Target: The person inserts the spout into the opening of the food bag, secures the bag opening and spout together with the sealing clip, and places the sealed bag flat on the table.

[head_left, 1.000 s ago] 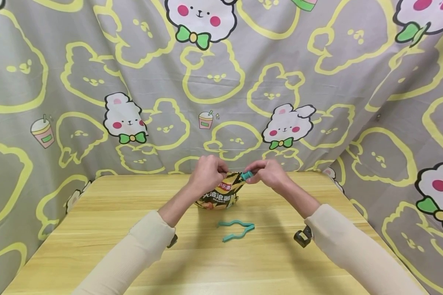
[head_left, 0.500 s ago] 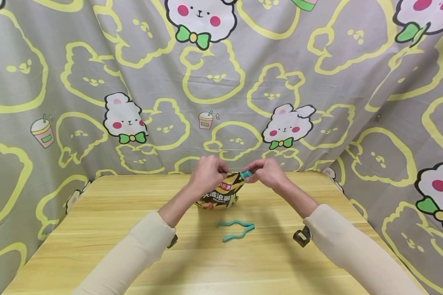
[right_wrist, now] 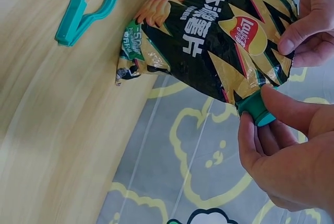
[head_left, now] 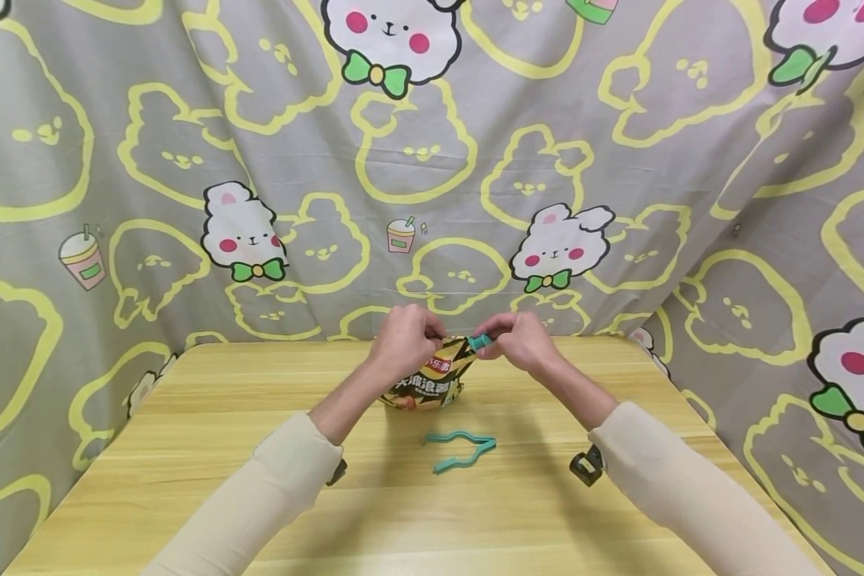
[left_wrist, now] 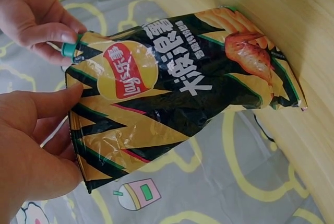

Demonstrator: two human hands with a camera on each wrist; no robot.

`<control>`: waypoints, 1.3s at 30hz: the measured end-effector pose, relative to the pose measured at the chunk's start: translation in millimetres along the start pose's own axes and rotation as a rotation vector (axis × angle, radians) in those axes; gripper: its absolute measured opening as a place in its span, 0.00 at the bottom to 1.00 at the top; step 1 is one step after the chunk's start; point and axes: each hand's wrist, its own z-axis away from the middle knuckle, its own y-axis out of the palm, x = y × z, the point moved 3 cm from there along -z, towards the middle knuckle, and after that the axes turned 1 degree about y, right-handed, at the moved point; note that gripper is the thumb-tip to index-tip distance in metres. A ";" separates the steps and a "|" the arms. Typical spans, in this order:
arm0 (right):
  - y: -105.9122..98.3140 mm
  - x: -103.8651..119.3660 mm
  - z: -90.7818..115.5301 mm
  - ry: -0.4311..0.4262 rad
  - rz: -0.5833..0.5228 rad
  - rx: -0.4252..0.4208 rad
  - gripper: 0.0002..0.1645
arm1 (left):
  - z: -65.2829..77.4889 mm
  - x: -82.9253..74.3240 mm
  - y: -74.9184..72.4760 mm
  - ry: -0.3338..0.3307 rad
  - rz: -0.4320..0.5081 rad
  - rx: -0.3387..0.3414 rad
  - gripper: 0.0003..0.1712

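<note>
A black-and-gold potato chip bag [head_left: 426, 388] stands on the table with its top edge raised between both hands. My left hand [head_left: 406, 340] pinches that top edge, thumb on the printed front in the left wrist view. My right hand [head_left: 524, 342] grips a small teal cylindrical spout or cap [right_wrist: 257, 110] between thumb and fingers, right at the bag's top corner. The bag's corner meets the teal piece's near end in the right wrist view; what lies inside it is hidden. Closer to the person, a teal V-shaped bag clip [head_left: 488, 442] lies spread apart on the wood.
The light wooden table [head_left: 209, 448] ends just behind the bag. A grey patterned curtain [head_left: 461, 176] hangs along the back and both sides. Dark wrist camera mounts [head_left: 587, 466] sit under the sleeves.
My right hand and the teal piece have shifted very slightly left, closer onto the bag's corner. The left hand, the bag and the clip stay where they were.
</note>
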 end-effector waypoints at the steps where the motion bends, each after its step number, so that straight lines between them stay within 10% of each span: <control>1: 0.2 -0.5 0.0 -0.001 -0.001 -0.005 0.18 | 0.1 0.2 0.0 -0.002 0.002 0.001 0.06; 39: -3.8 3.6 0.1 -0.017 0.040 0.030 0.15 | -0.8 -1.1 -1.4 0.002 0.011 0.002 0.07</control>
